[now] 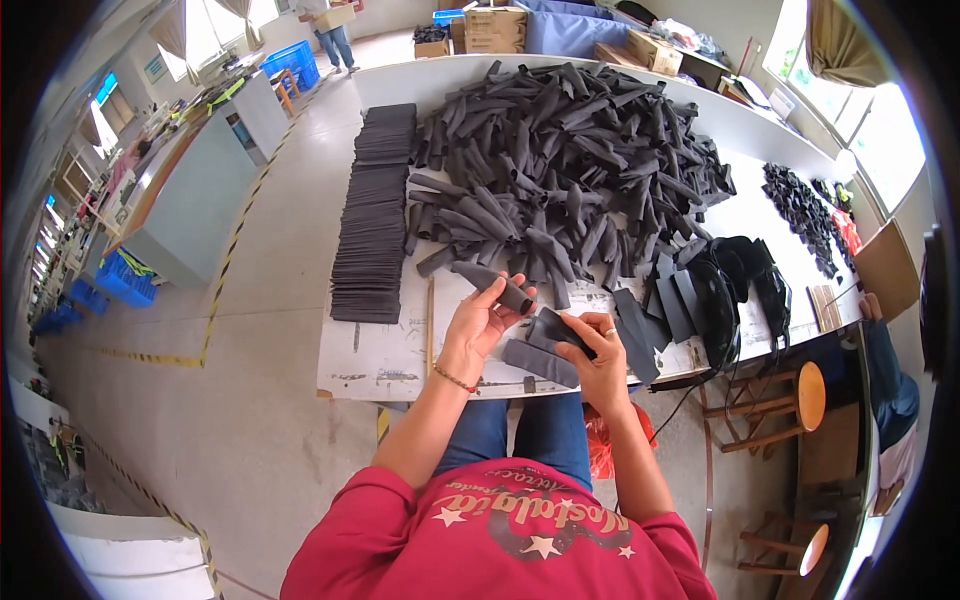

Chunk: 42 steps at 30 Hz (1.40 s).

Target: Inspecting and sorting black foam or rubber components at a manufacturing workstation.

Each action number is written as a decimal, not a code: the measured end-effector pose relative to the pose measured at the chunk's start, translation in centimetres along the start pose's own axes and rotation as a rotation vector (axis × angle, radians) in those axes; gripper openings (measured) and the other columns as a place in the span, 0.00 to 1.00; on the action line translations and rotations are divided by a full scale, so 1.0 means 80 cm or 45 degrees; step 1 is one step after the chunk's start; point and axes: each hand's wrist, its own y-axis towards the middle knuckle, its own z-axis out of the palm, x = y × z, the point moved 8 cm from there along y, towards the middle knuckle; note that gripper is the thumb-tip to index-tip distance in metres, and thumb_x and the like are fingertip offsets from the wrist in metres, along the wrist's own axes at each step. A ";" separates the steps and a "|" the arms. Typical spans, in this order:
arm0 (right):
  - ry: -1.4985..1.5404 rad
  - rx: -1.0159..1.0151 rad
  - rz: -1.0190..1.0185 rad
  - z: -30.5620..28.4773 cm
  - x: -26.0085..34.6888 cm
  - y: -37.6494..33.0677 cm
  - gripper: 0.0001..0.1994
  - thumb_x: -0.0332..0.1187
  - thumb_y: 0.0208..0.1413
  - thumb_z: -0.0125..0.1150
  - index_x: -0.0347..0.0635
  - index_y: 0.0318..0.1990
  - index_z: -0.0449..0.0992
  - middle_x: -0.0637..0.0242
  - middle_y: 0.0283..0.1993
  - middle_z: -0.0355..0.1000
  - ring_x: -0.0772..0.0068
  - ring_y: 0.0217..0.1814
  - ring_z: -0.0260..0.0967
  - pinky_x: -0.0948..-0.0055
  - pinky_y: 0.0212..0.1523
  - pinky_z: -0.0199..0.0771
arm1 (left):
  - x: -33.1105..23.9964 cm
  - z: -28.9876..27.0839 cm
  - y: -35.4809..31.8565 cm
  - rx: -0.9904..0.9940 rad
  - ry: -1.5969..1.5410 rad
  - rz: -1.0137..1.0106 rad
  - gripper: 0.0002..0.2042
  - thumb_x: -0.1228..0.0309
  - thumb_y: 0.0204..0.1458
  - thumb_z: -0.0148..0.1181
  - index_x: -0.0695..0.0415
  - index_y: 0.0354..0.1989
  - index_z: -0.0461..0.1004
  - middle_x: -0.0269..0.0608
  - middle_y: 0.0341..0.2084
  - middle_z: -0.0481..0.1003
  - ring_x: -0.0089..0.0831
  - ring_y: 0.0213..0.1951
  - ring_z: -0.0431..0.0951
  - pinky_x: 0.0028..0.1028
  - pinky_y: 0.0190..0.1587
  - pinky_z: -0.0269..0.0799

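Observation:
In my left hand (482, 322) is a dark grey fabric tube (490, 284), its open end facing my right hand. My fingers curl round its lower part. My right hand (596, 358) grips a black curved piece (552, 326) between thumb and fingers, just right of the tube and apart from it. Under that hand a flat grey fabric piece (540, 363) lies at the table's front edge. A big heap of similar dark grey tubes (580, 140) fills the table beyond my hands. To its left runs a long, neat row of flat grey pieces (368, 230).
Right of my hands stand black curved pieces (720, 290) beside flat dark strips (640, 335). A smaller pile of black pieces (800, 215) lies farther right on the white table (400, 365). Wooden stools (808, 394) are at the right. A person (335, 35) carries a box far off.

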 end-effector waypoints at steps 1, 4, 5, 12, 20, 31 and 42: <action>0.007 0.004 0.004 0.001 -0.001 0.001 0.20 0.22 0.43 0.67 0.38 0.48 0.78 0.64 0.42 0.67 0.67 0.45 0.66 0.73 0.49 0.64 | 0.002 0.002 0.000 0.005 0.015 -0.009 0.12 0.73 0.58 0.57 0.63 0.47 0.65 0.56 0.48 0.72 0.53 0.49 0.76 0.50 0.49 0.78; -0.265 0.009 -0.179 0.004 0.010 0.002 0.18 0.26 0.44 0.68 0.41 0.47 0.79 0.63 0.40 0.68 0.62 0.43 0.65 0.66 0.46 0.65 | 0.005 0.005 0.000 0.036 0.052 -0.024 0.13 0.72 0.58 0.57 0.62 0.48 0.65 0.55 0.48 0.73 0.51 0.48 0.77 0.47 0.49 0.79; -0.263 0.009 -0.177 0.004 0.011 0.004 0.18 0.26 0.44 0.68 0.41 0.47 0.79 0.63 0.40 0.68 0.62 0.43 0.65 0.66 0.46 0.65 | 0.006 0.005 0.000 0.034 0.052 -0.025 0.13 0.72 0.58 0.57 0.62 0.48 0.65 0.55 0.48 0.73 0.51 0.48 0.77 0.47 0.49 0.79; -0.628 -0.080 -0.458 0.000 0.039 0.010 0.15 0.27 0.42 0.68 0.45 0.41 0.81 0.67 0.38 0.69 0.62 0.41 0.66 0.63 0.42 0.63 | 0.016 0.015 -0.009 0.093 0.199 -0.125 0.13 0.71 0.58 0.56 0.61 0.50 0.69 0.53 0.47 0.74 0.48 0.50 0.76 0.41 0.53 0.76; -0.837 -0.183 -0.617 0.003 0.047 0.003 0.18 0.27 0.40 0.69 0.46 0.44 0.79 0.68 0.37 0.68 0.63 0.39 0.66 0.62 0.43 0.63 | 0.020 0.039 -0.027 0.124 0.154 0.001 0.16 0.72 0.60 0.54 0.59 0.54 0.62 0.56 0.48 0.74 0.48 0.48 0.78 0.39 0.51 0.76; -0.527 -0.180 -0.390 0.022 0.038 -0.001 0.27 0.26 0.43 0.69 0.38 0.55 0.71 0.55 0.46 0.66 0.51 0.47 0.65 0.58 0.49 0.66 | 0.012 0.085 -0.052 0.314 0.281 0.396 0.20 0.71 0.59 0.56 0.61 0.58 0.61 0.52 0.43 0.77 0.43 0.50 0.76 0.39 0.54 0.72; -0.392 -0.200 -0.388 0.052 0.033 -0.014 0.22 0.20 0.45 0.63 0.36 0.49 0.66 0.47 0.48 0.66 0.43 0.49 0.63 0.52 0.50 0.64 | 0.043 0.059 -0.047 0.199 0.175 0.296 0.12 0.66 0.62 0.53 0.62 0.46 0.66 0.53 0.38 0.79 0.39 0.46 0.79 0.36 0.52 0.73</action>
